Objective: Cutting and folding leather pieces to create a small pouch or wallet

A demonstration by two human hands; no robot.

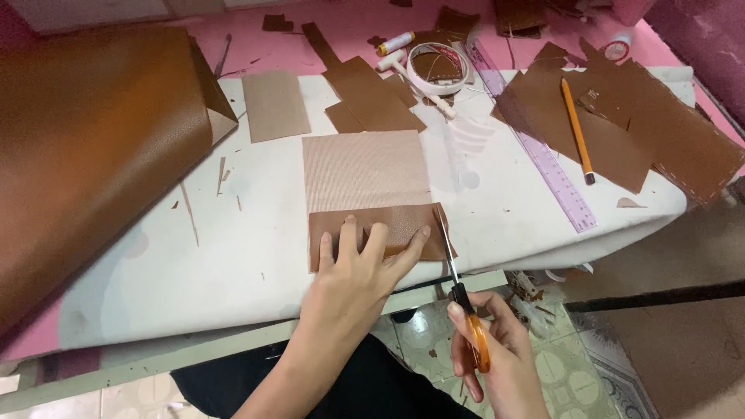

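A large roll of tan-brown faux leather [85, 147] ran off the left edge, its full extent cut off. It lay on the white padded worktable [233, 264]. Scattered brown leather offcuts [644, 124] at the right were partly out of view, crossed by an orange pencil [576, 128] beside a translucent purple plastic ruler [543, 159]. The folded brown leather square with its pale woven backing [365, 171] lay at the table's near edge. The left hand [357, 271] pressed flat, fingers spread, on its folded strip, hiding part of it. The right hand [497, 357] gripped orange-handled scissors [458, 287]; the blades met the strip's right end, their tips hard to make out.
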